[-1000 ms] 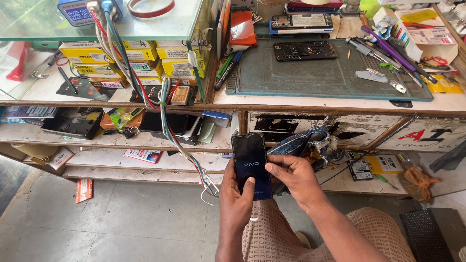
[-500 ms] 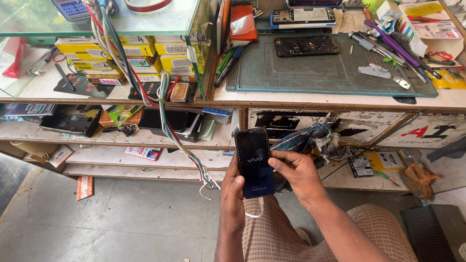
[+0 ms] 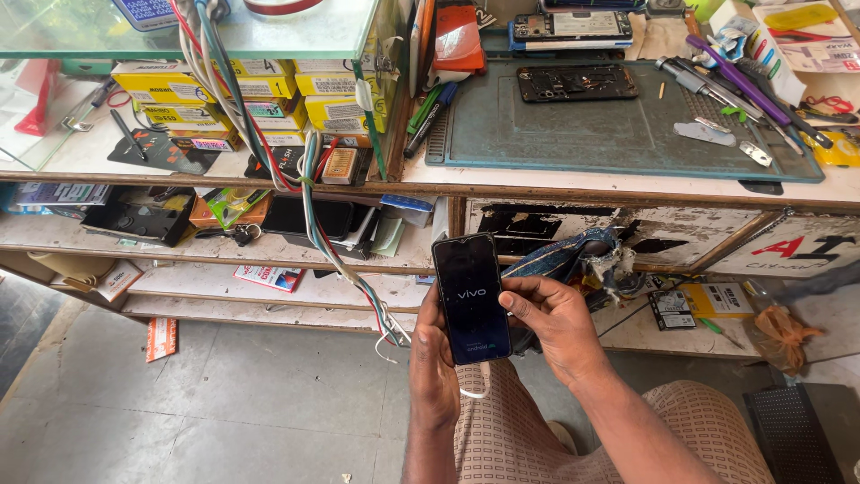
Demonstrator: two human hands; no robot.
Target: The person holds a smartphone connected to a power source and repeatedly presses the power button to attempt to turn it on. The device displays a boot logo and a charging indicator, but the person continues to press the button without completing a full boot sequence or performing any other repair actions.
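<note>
Head view: dark smartphone (image 3: 470, 298), screen lit with a start-up logo, held upright over the lap below the workbench (image 3: 618, 193). Left hand (image 3: 436, 354) fingers wrapped behind its lower edge; right hand (image 3: 554, 324) clasping its right side, thumb on the edge. Step judged: power-on check; next move calls for a steady hold until start-up ends.

A green work mat (image 3: 609, 134) covers the bench (image 3: 627, 184), carrying an opened phone frame (image 3: 576, 82) — yellow boxes (image 3: 269, 94) stack under a glass shelf (image 3: 179, 36), with coloured cables (image 3: 313, 215) trailing down.
</note>
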